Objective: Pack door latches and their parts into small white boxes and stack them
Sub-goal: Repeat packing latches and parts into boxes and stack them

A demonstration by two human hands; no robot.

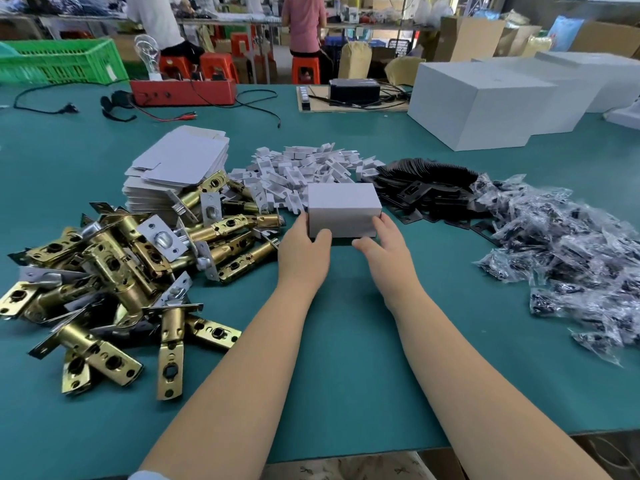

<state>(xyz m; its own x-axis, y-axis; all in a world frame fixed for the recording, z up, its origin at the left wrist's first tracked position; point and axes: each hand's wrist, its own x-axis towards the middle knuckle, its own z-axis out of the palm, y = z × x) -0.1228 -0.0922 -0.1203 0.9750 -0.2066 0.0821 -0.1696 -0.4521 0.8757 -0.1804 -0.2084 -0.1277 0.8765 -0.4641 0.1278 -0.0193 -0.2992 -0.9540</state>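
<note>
A small closed white box (343, 209) stands on the teal table (346, 358) in front of me. My left hand (303, 252) grips its left end, thumb on the front face. My right hand (386, 245) grips its right end, thumb under the front edge. A heap of brass door latches (114, 268) lies to the left. Behind them sits a stack of flat white box blanks (180, 168). White cardboard inserts (304, 171), black strike plates (426, 188) and clear bags of black screws (568, 254) lie in piles behind and to the right.
Large white cartons (481, 102) stand at the back right. A red tester box (183, 91) with cables, a black device (353, 90) and a green crate (59, 62) line the far edge. People and red stools are beyond the table.
</note>
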